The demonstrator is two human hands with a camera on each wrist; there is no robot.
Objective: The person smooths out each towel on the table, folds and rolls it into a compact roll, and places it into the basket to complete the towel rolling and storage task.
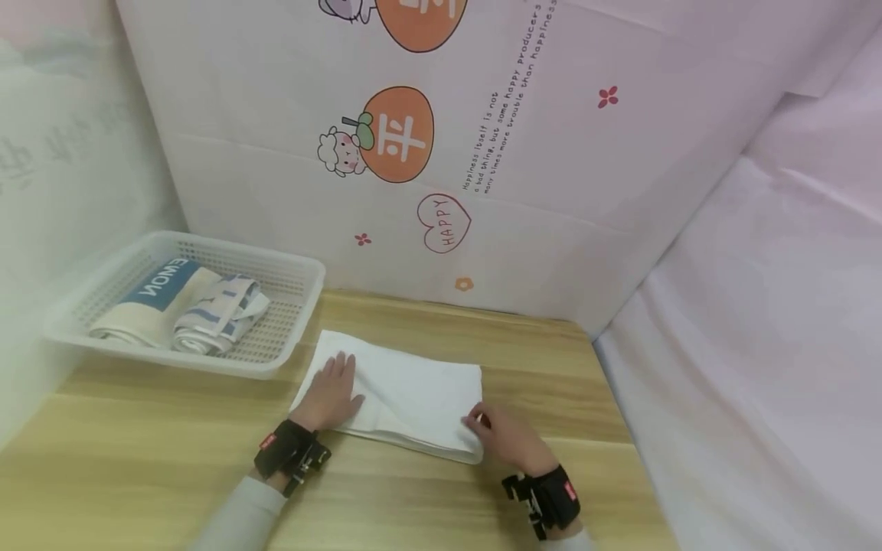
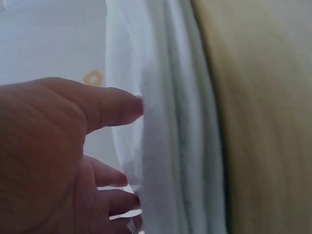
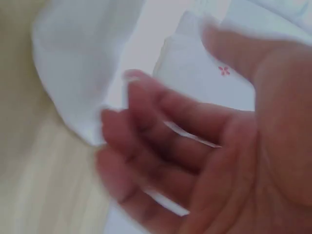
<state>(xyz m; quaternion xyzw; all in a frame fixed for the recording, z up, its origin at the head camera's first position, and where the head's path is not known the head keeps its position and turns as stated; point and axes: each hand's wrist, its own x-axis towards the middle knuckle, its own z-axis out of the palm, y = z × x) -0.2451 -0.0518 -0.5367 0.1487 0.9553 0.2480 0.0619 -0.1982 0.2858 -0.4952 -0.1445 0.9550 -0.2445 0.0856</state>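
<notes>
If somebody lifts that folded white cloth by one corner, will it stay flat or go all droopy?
The folded white cloth would probably droop and unfold: its layers look soft and thin. It likely weighs little. The flat left hand seems enough to pin it while the right hand touches a corner.

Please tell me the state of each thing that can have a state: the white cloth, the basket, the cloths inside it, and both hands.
White cloth: folded in layers, flat on the wooden table.
Left hand: fingers straight, pressing flat on the white cloth.
Right hand: at the cloth's near right corner; grip unclear, blurred.
White plastic basket: upright on the table, holding cloths.
Folded cloths: lying side by side in the basket.
</notes>
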